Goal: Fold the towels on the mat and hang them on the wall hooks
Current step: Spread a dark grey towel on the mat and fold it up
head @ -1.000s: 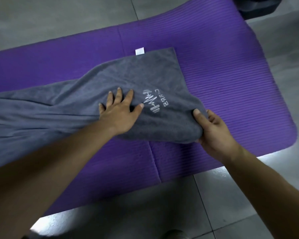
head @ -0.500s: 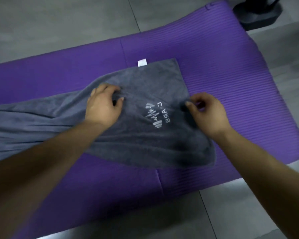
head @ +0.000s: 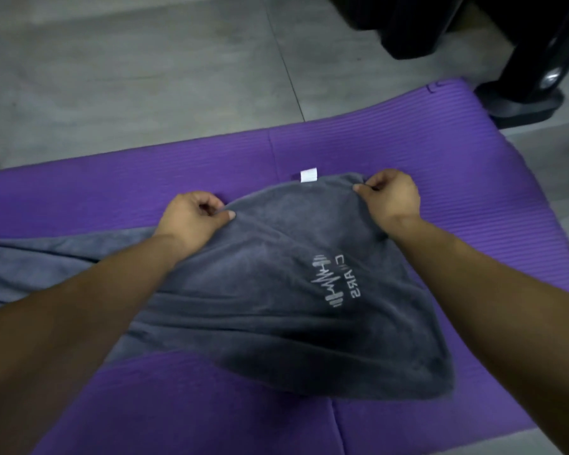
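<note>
- At the far left, the grey towel (head: 276, 290) trailed out of view in long, soft creases. All of it that I could see lay on the purple mat (head: 440, 152), not yet squared into a fold.
- My left hand (head: 191, 218) was curled on the towel's far edge, thumb and fingers pinching the plush cloth.
- Between my hands a small white tag (head: 308, 176) stuck out from that edge. Nearer me, a pale printed logo (head: 334, 280) faced up on the nap.
- My right hand (head: 390, 195) pinched the far right corner the same way, closed on the fabric.
- I judged this an early folding step. The next move called for lifting both pinches together and carrying the edge over evenly, since limp cloth skews easily.
- The mat was ribbed foam with a seam. Beyond its right corner a dark stand base (head: 523, 103) sat on the grey tiled floor (head: 145, 77).
- No wall hooks were in sight.
</note>
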